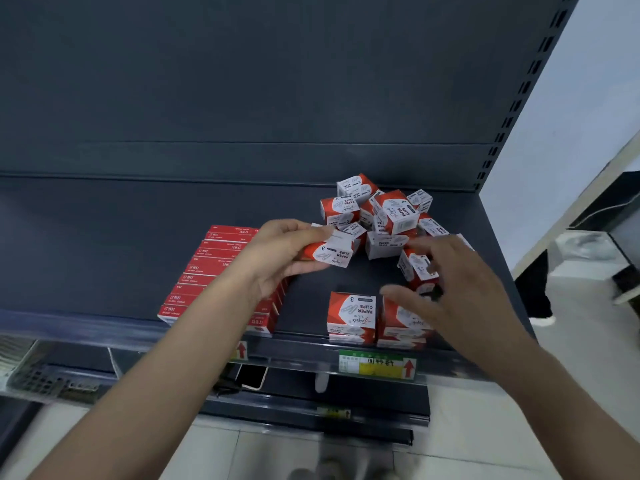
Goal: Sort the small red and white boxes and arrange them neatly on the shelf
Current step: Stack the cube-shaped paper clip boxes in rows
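A loose heap of small red and white paper clip boxes (384,213) lies at the back right of the dark shelf (104,244). My left hand (277,254) grips one such box (332,252) just left of the heap, above the shelf. My right hand (460,282) holds another box (415,268) between thumb and curled fingers, right of the heap's front. Two short stacks of the same boxes stand at the shelf's front edge: one in plain view (351,317), the other (401,323) partly hidden under my right hand.
Flat red boxes (211,268) lie in tidy rows on the shelf's left part, partly behind my left arm. A green and yellow price label (377,367) hangs on the front rail. The shelf's right upright (519,98) rises beside a white wall. A lower shelf shows below.
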A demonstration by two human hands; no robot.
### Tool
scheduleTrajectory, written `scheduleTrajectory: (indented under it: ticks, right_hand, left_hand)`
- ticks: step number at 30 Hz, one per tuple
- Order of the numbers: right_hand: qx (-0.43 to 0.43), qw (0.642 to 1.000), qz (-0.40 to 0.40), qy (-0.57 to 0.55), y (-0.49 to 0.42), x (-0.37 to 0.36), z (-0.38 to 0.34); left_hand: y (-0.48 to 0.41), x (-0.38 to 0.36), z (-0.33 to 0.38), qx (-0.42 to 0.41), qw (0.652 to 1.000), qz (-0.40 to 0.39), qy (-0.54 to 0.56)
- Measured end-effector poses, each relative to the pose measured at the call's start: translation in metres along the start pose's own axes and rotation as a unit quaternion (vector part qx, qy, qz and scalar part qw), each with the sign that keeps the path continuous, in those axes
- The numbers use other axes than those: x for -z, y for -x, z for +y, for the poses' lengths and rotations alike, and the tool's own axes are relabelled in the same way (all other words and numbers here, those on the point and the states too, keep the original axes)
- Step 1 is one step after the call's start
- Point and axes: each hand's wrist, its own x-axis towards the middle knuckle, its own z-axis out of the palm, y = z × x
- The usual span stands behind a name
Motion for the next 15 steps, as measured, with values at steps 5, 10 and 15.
scheduleTrajectory:
  ticks: [5, 10, 15]
  right_hand:
    - [0.146, 0.989, -0.007, -0.004, -0.034, -0.011, -0.014]
    - [0.148, 0.988, 0.002, -0.047, -0.047, -0.016, -0.015]
    - [0.077, 0.987, -0.008, -0.138, -0.048, -0.018, -0.018]
  left_hand:
    - [0.004, -0.017, 0.003, 0.001, 0.999, -0.028, 0.037]
    - [0.007, -0.014, 0.002, 0.003, 0.999, -0.046, -0.017]
    - [0.002, -0.019, -0.001, -0.034, 0.997, 0.037, -0.062]
